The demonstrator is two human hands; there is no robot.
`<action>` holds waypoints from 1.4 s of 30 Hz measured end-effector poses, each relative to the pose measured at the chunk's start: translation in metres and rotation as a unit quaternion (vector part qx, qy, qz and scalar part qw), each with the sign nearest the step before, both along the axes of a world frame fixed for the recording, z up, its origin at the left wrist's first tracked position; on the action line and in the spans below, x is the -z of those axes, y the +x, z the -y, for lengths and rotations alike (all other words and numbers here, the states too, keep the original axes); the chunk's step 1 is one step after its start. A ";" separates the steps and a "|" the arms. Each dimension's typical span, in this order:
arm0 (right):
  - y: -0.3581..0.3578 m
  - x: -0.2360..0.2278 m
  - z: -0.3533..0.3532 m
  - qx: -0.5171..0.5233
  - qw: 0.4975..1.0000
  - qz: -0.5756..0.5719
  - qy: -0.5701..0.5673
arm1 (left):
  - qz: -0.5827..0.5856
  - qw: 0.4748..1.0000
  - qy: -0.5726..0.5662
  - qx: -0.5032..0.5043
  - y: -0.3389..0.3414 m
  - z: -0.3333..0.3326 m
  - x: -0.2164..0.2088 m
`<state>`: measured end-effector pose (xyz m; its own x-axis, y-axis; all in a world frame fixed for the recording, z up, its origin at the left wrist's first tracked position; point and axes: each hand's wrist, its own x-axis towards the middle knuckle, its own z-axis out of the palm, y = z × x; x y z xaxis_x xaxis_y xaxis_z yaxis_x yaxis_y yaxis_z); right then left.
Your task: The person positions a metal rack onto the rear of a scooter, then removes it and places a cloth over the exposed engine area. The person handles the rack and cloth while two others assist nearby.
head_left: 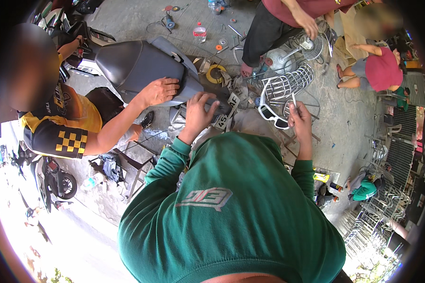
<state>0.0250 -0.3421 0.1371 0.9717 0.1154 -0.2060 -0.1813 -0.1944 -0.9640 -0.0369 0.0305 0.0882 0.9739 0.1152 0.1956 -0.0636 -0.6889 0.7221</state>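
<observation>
So the left hand (197, 114) is up on the grey rear panel (193, 85) of a scooter, fingers spread loose and resting on the plastic just below the black seat (127, 63), not gripping anything. The right hand (300, 120) is off to the side, fingers pinched around a thin metal tool (293, 100), held over a white-framed rack (278, 94) lying on the concrete floor (344, 118). Another person's hand (159, 91), coming from a yellow and black sleeve (68, 134), presses flat on the same panel right beside the left hand. A number plate (226, 113) hangs just under the panel.
</observation>
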 end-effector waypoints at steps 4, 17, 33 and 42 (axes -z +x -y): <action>-0.010 0.046 0.030 0.027 0.991 -0.122 -0.048 | 0.041 0.990 0.125 -0.046 0.007 -0.007 0.029; -0.026 0.168 0.091 -0.121 0.947 -0.127 -0.269 | 0.054 0.978 0.152 -0.134 0.044 0.006 0.078; 0.131 0.142 0.063 -0.264 0.923 -0.075 -0.271 | 0.003 0.908 0.280 -0.310 0.084 0.031 0.085; 0.223 0.112 0.046 -0.257 0.963 -0.071 -0.037 | -0.037 0.893 0.287 -0.344 0.109 0.032 0.088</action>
